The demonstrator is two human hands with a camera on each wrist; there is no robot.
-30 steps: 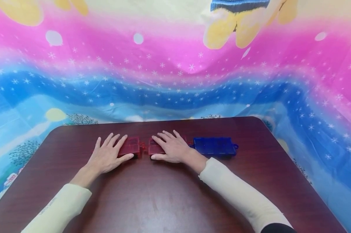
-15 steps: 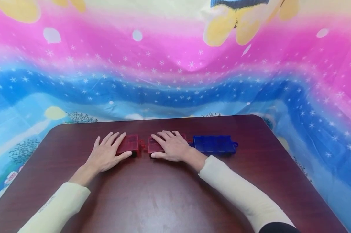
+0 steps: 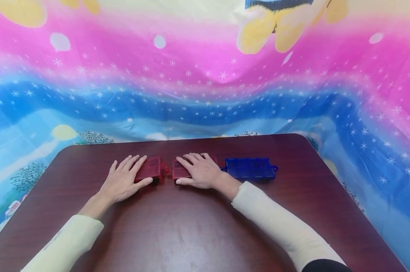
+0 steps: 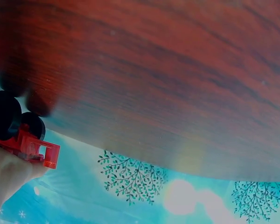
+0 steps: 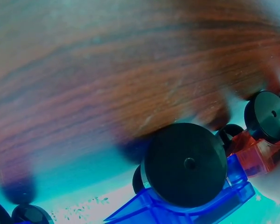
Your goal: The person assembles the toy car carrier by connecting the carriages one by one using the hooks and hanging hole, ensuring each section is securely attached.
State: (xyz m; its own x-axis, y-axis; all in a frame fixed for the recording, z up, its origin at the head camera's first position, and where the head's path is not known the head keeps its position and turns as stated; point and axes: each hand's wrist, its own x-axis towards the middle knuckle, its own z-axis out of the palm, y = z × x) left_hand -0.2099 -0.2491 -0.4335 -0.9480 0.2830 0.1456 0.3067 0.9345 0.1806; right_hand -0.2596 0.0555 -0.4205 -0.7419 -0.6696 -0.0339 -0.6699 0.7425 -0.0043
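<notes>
Toy wagons of see-through plastic stand in a row on black wheels. My left hand (image 3: 123, 181) holds the left red wagon (image 3: 152, 168), thumb along its near side and fingers across to the far side. My right hand (image 3: 202, 173) spans the middle red wagon (image 3: 180, 171) likewise, hiding much of it. Red coupling parts (image 3: 165, 169) lie between these two wagons; I cannot tell whether they are hooked together. A blue wagon (image 3: 250, 169) stands to the right, its left end close to the middle wagon. A black wheel (image 5: 185, 164) shows large in the right wrist view.
The wagons stand toward the far side of a dark brown wooden table (image 3: 187, 230) with rounded corners. Behind it hangs a colourful printed cloth (image 3: 205, 75). A ring-shaped coupling (image 3: 275, 168) sticks out from the blue wagon's right end.
The left red wagon and my left hand have shifted slightly left, widening the gap to the middle wagon a little. My right hand and the blue wagon stay in place.
</notes>
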